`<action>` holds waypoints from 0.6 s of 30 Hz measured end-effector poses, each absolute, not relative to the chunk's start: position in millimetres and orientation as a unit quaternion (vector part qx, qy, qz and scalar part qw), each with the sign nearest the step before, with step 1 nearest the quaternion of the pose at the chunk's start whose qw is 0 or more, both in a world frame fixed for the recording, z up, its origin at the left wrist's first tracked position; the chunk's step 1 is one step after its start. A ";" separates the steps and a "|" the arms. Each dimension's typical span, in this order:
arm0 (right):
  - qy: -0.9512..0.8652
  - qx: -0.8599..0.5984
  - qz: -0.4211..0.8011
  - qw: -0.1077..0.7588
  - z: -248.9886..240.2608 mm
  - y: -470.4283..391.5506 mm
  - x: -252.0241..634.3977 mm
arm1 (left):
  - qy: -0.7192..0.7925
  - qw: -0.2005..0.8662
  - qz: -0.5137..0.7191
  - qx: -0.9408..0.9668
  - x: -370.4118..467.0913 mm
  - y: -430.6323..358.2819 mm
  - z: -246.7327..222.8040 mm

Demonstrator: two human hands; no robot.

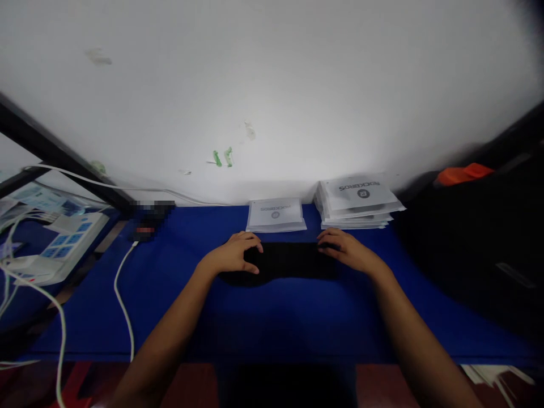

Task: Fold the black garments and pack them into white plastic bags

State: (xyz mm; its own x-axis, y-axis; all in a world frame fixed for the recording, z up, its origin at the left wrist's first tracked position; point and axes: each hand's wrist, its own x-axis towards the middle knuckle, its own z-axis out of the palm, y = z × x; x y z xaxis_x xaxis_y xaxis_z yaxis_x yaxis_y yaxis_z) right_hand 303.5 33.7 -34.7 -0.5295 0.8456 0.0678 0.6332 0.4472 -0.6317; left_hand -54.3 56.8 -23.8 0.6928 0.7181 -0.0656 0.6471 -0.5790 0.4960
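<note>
A long, flat black piece point(289, 260) that looks like fabric lies lengthwise on the blue table, in front of a white ROCKBROS packet. My left hand point(236, 253) rests on its left end, thumb and fingers spread apart. At the right end, my right hand point(346, 249) has its fingers bent around the dark edge, with some black material between fingers and thumb. The exact kind of the black piece is too dark to make out.
A single white packet point(275, 215) and a stack of ROCKBROS packets point(361, 198) stand along the wall. A large black heap point(476, 249) with an orange bit fills the right side. At left are a white cable point(121, 283) and a white power strip point(63, 249).
</note>
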 end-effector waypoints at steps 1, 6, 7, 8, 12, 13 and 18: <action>-0.826 -0.459 0.256 0.204 -35.2 34.5 302.4 | 0.387 0.244 0.073 0.886 -52.9 57.4 -27.2; -0.765 -0.592 0.105 0.231 -43.0 33.8 290.8 | 0.480 0.163 0.193 0.840 -45.5 62.0 -41.6; -0.743 -0.622 0.081 0.232 -44.4 33.1 288.0 | 0.513 0.112 0.227 0.820 -43.2 61.9 -42.9; -0.721 -0.649 0.063 0.235 -45.1 32.4 285.4 | 0.539 0.055 0.258 0.800 -41.1 61.3 -43.4; -0.707 -0.650 0.090 0.263 -43.4 29.2 280.9 | 0.530 -0.022 0.284 0.798 -37.8 57.5 -39.6; -0.730 -0.620 0.114 0.263 -42.9 28.7 281.1 | 0.505 0.011 0.263 0.822 -38.8 56.9 -38.5; -0.826 -0.484 0.196 0.214 -50.7 32.0 284.0 | 0.425 0.133 0.121 0.887 -46.7 59.8 -40.1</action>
